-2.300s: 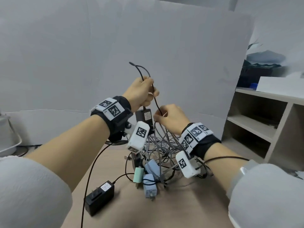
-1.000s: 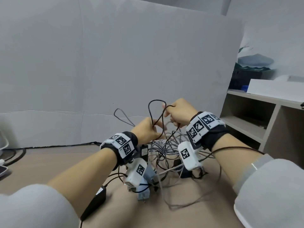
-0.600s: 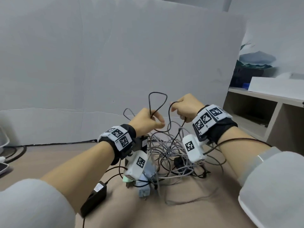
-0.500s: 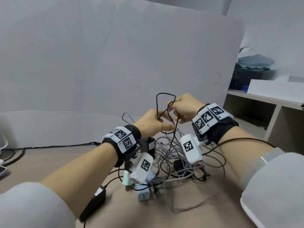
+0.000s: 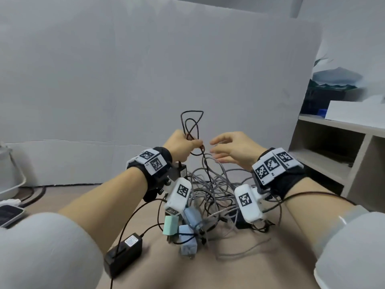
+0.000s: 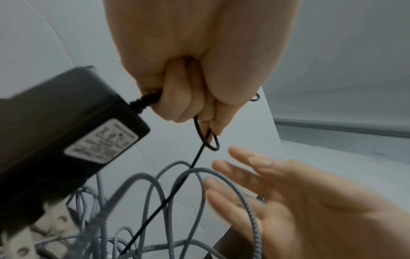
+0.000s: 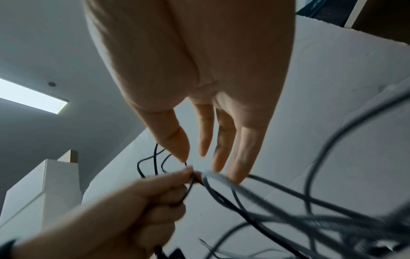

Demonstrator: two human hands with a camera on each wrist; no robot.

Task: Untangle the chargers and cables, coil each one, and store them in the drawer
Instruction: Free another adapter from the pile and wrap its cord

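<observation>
While my left hand (image 5: pixel 183 147) grips the black cable (image 5: pixel 191 124) loops, its tail drops toward my slack, empty right hand (image 5: pixel 231 151).

Your left hand (image 6: pixel 199 73) is closed round a thin black cable (image 6: pixel 197 157), which loops out below your fingers (image 6: pixel 177 105) and runs down into grey braided cables (image 6: pixel 199 201). A black power adapter (image 6: pixel 62 136) with a white label hangs just beside your fist. Your right hand (image 6: pixel 299 201) is spread flat, fingers straight, beside the braided loops.
</observation>
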